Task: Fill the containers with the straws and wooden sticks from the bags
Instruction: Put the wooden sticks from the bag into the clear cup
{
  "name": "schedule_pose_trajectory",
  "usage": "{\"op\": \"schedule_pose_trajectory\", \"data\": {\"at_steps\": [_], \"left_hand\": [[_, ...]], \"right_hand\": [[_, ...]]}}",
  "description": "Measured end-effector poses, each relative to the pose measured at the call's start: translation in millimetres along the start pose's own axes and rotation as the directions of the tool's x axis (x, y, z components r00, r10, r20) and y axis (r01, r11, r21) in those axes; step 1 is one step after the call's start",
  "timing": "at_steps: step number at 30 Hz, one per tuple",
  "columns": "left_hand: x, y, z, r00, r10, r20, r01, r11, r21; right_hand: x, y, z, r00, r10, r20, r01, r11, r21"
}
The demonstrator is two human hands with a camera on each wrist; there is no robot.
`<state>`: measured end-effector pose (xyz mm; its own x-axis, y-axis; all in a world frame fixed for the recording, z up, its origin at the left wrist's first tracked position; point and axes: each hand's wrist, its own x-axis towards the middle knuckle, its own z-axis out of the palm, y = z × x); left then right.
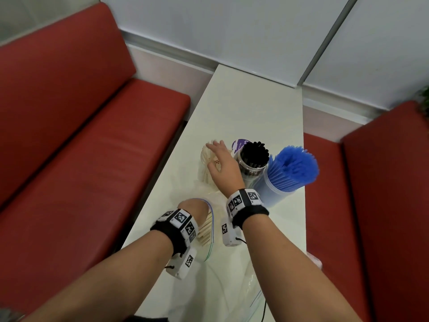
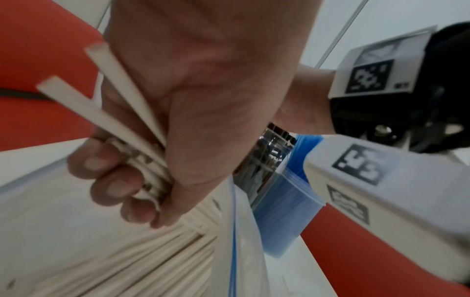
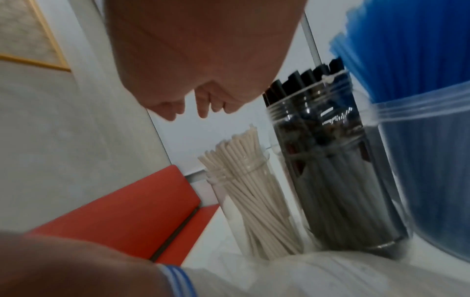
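Note:
My left hand (image 1: 193, 206) reaches into a clear zip bag (image 1: 210, 231) near the table's front. There it grips a bundle of pale wooden sticks (image 2: 114, 112), with more sticks (image 2: 122, 259) lying loose in the bag (image 2: 235, 231). My right hand (image 1: 220, 159) hovers open, fingers spread, just over a clear jar of the same pale sticks (image 3: 244, 184). It holds nothing. Right of it stand a jar of black straws (image 1: 254, 156) and a container of blue straws (image 1: 293, 168).
The narrow white table (image 1: 250, 108) runs away to the wall. Red benches (image 1: 92, 140) flank it on both sides. Crumpled clear bags (image 1: 246, 287) lie at the near edge. A purple-labelled lid (image 1: 239, 144) sits behind the black jar.

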<state>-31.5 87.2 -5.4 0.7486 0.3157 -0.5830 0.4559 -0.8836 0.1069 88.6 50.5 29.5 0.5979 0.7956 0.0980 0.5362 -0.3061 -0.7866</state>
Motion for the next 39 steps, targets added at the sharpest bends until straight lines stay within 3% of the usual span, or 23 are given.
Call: {"op": "schedule_pose_trajectory", "data": {"at_steps": [2,3,5,6,8,9,10,12,14,16,19,22,24,27,29,32,33,34,36,37,39], "left_hand": [[-8,-3,-11,0.999,-0.033,-0.023,0.033,0.999,0.010],[-10,-2,-17,0.998,-0.053,-0.019,0.054,0.998,0.040],[-20,-2,-29,0.999,-0.036,-0.010,0.038,0.982,0.186],[-22,4,-34,0.998,-0.055,-0.022,0.059,0.965,0.256],[-41,18,-59,0.983,-0.181,0.022,0.160,0.912,0.378],[-55,20,-74,0.980,-0.196,0.010,0.177,0.904,0.389],[-50,19,-83,0.990,-0.124,-0.061,0.138,0.914,0.382],[-54,10,-113,0.999,-0.032,0.000,0.032,0.987,0.155],[-76,7,-137,1.000,-0.020,0.024,0.017,0.992,0.125],[-89,21,-146,0.995,-0.017,-0.099,0.030,0.991,0.133],[-106,32,-161,0.985,0.075,-0.158,-0.036,0.971,0.235],[-117,28,-183,0.990,0.124,-0.061,-0.098,0.943,0.317],[-121,23,-201,0.973,0.188,-0.135,-0.158,0.966,0.206],[-118,20,-218,0.842,0.290,-0.456,-0.343,0.939,-0.036],[-115,29,-215,0.791,0.313,-0.526,-0.417,0.905,-0.089],[-100,44,-197,0.746,0.351,-0.566,-0.399,0.916,0.043],[-96,44,-193,0.718,0.346,-0.604,-0.461,0.887,-0.041],[-93,41,-190,0.689,0.305,-0.658,-0.566,0.793,-0.225],[-85,34,-182,0.656,0.114,-0.746,-0.717,0.403,-0.569],[-79,31,-176,0.694,0.005,-0.720,-0.702,0.226,-0.675],[-68,26,-160,0.854,-0.042,-0.519,-0.517,0.046,-0.855]], "right_hand": [[-12,-10,-5,0.996,0.087,-0.003,-0.085,0.983,0.165],[-18,-16,-9,0.982,0.169,0.084,-0.187,0.922,0.340],[-36,-19,-13,0.931,0.200,0.304,-0.357,0.663,0.657],[-46,-17,-15,0.913,0.165,0.373,-0.400,0.546,0.736],[-67,-14,-17,0.899,0.087,0.429,-0.416,0.471,0.778],[-76,-13,-17,0.893,0.073,0.444,-0.420,0.490,0.764],[-82,-10,-15,0.885,0.067,0.460,-0.425,0.521,0.741],[-87,-8,-14,0.879,0.058,0.473,-0.380,0.685,0.622],[-85,-12,-12,0.893,0.085,0.443,-0.267,0.890,0.369],[-81,-24,-12,0.912,0.162,0.376,-0.239,0.957,0.167],[-80,-38,-15,0.951,0.171,0.258,-0.208,0.971,0.120],[-81,-43,-20,0.973,0.175,0.153,-0.200,0.965,0.169],[-82,-46,-23,0.979,0.189,0.079,-0.203,0.944,0.262],[-84,-54,-30,0.981,0.194,0.017,-0.182,0.878,0.443],[-80,-62,-38,0.984,0.179,-0.008,-0.151,0.850,0.505],[-73,-74,-50,0.980,0.196,-0.027,-0.151,0.830,0.537],[-73,-74,-55,0.979,0.202,-0.030,-0.157,0.837,0.525],[-74,-74,-60,0.978,0.207,-0.036,-0.160,0.844,0.513],[-78,-75,-74,0.978,0.198,-0.070,-0.132,0.839,0.528],[-79,-78,-83,0.975,0.199,-0.096,-0.112,0.821,0.560],[-76,-88,-100,0.965,0.214,-0.153,-0.065,0.758,0.649]]}}
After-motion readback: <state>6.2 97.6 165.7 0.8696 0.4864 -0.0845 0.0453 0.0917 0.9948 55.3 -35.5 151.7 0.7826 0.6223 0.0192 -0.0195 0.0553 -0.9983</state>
